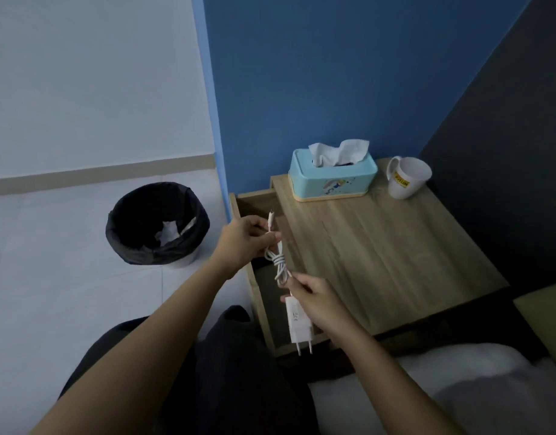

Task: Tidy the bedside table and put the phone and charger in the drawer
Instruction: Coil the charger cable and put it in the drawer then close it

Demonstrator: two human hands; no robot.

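Observation:
A white charger (299,324) with a bundled white cable (279,262) hangs between my hands over the open drawer (264,277) of the wooden bedside table (380,255). My left hand (245,243) pinches the cable near its plug end, which sticks upward. My right hand (314,301) grips the cable just above the adapter, whose two prongs point down. The drawer is pulled out to the table's left; its inside is dark. No phone is visible.
A light-blue tissue box (333,177) and a white mug (407,177) stand at the back of the tabletop against the blue wall. A black-lined bin (157,224) with paper in it sits on the floor at left. A white pillow (458,387) lies at lower right.

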